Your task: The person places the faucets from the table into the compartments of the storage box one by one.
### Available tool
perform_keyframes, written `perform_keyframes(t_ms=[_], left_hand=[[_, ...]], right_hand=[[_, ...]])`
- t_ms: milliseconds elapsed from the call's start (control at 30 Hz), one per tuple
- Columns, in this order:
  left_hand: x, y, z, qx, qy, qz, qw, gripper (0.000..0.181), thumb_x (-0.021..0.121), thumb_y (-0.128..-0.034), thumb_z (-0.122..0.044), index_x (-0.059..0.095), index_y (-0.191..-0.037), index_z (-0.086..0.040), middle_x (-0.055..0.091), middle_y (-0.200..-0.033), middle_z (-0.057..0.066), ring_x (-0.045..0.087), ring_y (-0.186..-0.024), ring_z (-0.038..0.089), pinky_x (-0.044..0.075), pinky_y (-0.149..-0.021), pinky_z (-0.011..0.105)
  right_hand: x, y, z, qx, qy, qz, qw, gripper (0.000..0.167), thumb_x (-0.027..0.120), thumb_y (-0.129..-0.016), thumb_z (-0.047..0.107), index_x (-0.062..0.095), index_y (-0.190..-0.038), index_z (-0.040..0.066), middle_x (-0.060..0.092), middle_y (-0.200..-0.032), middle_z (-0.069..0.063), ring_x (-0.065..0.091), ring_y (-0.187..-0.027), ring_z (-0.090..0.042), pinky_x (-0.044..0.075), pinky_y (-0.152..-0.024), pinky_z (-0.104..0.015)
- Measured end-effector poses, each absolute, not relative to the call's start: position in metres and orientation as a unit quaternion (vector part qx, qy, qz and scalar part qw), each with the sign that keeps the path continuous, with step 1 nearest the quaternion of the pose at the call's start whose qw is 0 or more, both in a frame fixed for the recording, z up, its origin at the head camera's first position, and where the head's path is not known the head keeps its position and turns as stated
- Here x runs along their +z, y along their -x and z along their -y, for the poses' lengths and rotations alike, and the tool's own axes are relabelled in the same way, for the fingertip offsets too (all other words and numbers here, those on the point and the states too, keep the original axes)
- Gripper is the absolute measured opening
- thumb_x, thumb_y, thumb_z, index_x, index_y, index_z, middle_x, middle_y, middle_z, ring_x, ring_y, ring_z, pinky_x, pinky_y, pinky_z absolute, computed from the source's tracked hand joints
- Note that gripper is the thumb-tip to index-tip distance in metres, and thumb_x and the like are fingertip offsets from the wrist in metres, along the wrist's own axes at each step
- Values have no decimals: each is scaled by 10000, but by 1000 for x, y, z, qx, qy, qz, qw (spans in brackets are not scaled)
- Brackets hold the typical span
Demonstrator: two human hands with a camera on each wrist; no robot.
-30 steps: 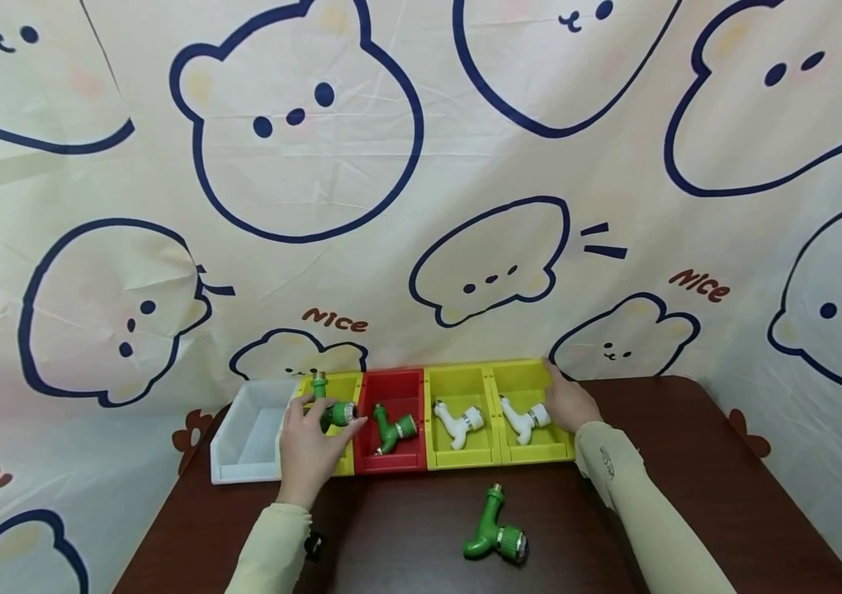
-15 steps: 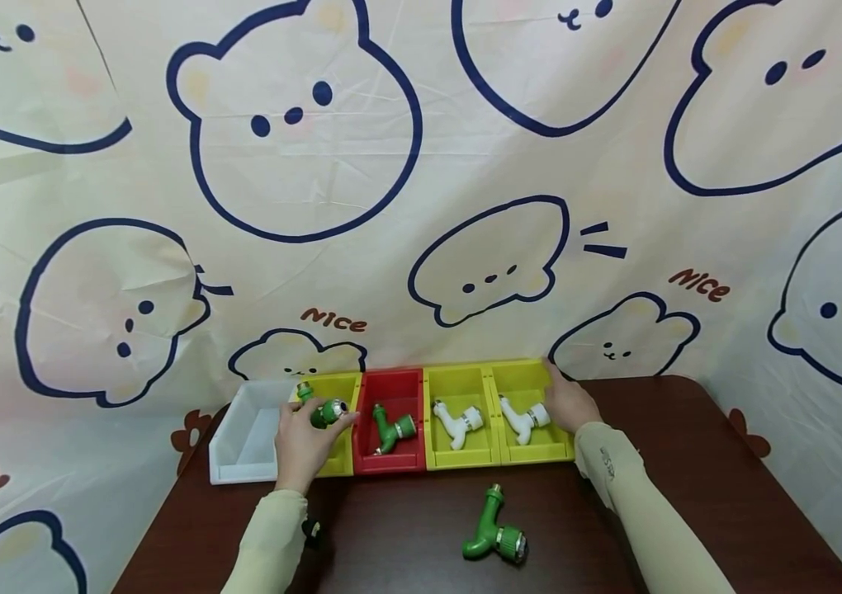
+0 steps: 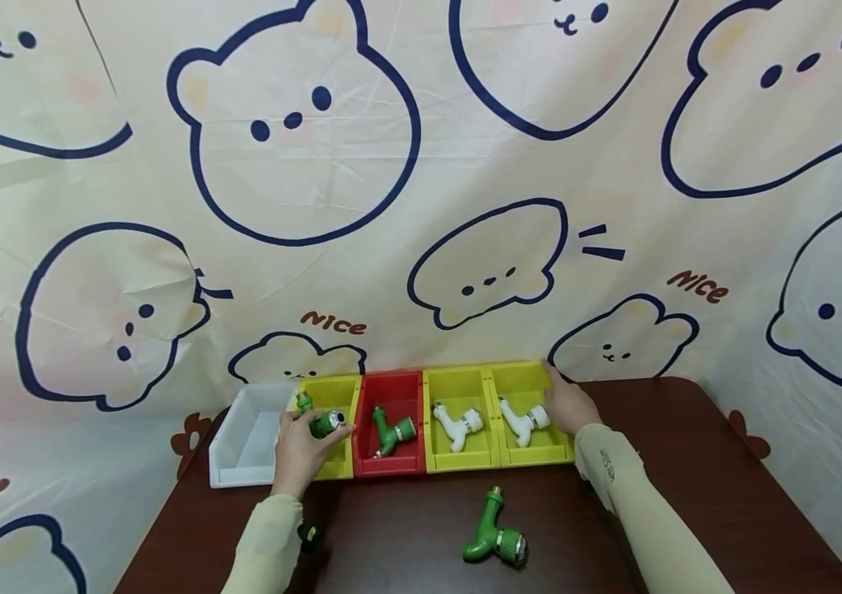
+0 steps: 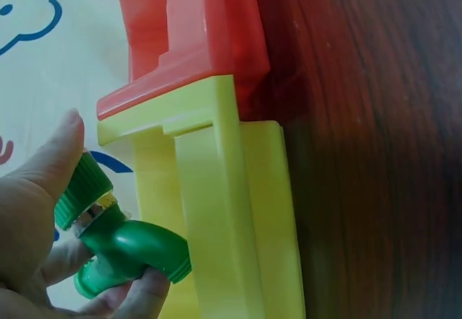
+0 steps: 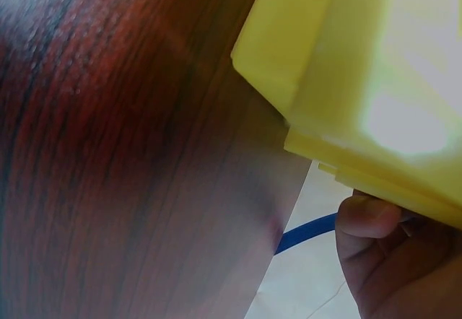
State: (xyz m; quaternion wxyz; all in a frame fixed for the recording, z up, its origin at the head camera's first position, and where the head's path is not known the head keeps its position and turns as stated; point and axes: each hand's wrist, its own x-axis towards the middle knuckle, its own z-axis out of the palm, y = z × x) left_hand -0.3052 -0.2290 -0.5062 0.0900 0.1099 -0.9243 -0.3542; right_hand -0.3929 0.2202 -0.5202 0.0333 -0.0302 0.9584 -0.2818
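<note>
In the head view my left hand (image 3: pixel 298 455) holds a green tap (image 3: pixel 327 424) at the left yellow bin (image 3: pixel 341 459). The left wrist view shows the fingers and thumb around that tap (image 4: pixel 119 243), its spout beside the bin's edge. At the row's far right, my right hand (image 3: pixel 571 406) grips the side of the end yellow bin (image 3: pixel 556 451). Seen from the right wrist, the thumb is bent against this bin's rim (image 5: pixel 404 200); most fingers are hidden. A second green tap (image 3: pixel 391 431) lies in the red bin (image 3: pixel 400 465). White taps lie in the right-hand yellow bins.
A white bin (image 3: pixel 248 445) forms the left end of the row. Another green tap (image 3: pixel 491 532) lies on the dark wooden table (image 3: pixel 391 544) in front of the bins. A patterned cloth (image 3: pixel 361 280) hangs behind the table.
My left hand has shifted slightly left and lower with the green tap, which has turned so its knob end faces more toward the camera. The right hand stays at the end bin.
</note>
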Motion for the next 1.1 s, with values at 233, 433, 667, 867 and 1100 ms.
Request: perform_keyframes(t_ms=[233,433,667,867,1100], left_hand=[[-507,305,229,-355,-102,926,81,696,802,-881,-440,638,-1331,65,400,-1409,327,447,-1251,474,427,-1105,635],[-506,305,229,-348,-92,929,87,614,803,-901,-359,650,-1335,47,417,-1388,324,486,-1248,483,436,-1083,648],[-503,304,232,-318,-83,939,104,454,772,-932,-188,677,-1319,27,461,-1370,334,548,-1235,525,463,-1029,652],[-503,303,233,-301,-87,944,99,438,761,-932,-166,677,-1298,59,475,-1327,352,577,-1180,524,484,-997,640],[-509,304,235,-256,-69,956,122,370,774,-914,-133,715,-1218,71,537,-1230,382,630,-1067,523,518,-934,635]], right_hand=[[-522,393,-220,-287,27,-957,34,612,370,-1097,179,162,-1672,143,514,-597,-62,401,-477,-182,385,-496,-339],[-523,393,-220,-290,25,-956,35,610,368,-1099,183,163,-1673,149,510,-596,-57,392,-472,-173,385,-492,-333],[-523,393,-221,-292,23,-955,35,612,355,-1099,186,153,-1675,154,500,-593,-55,390,-470,-172,389,-492,-333],[-524,394,-221,-292,17,-956,38,614,345,-1099,191,142,-1678,168,506,-606,-60,402,-479,-179,398,-505,-340],[-524,394,-220,-288,22,-957,37,617,349,-1100,189,135,-1677,156,503,-597,-62,401,-472,-179,394,-494,-339]])
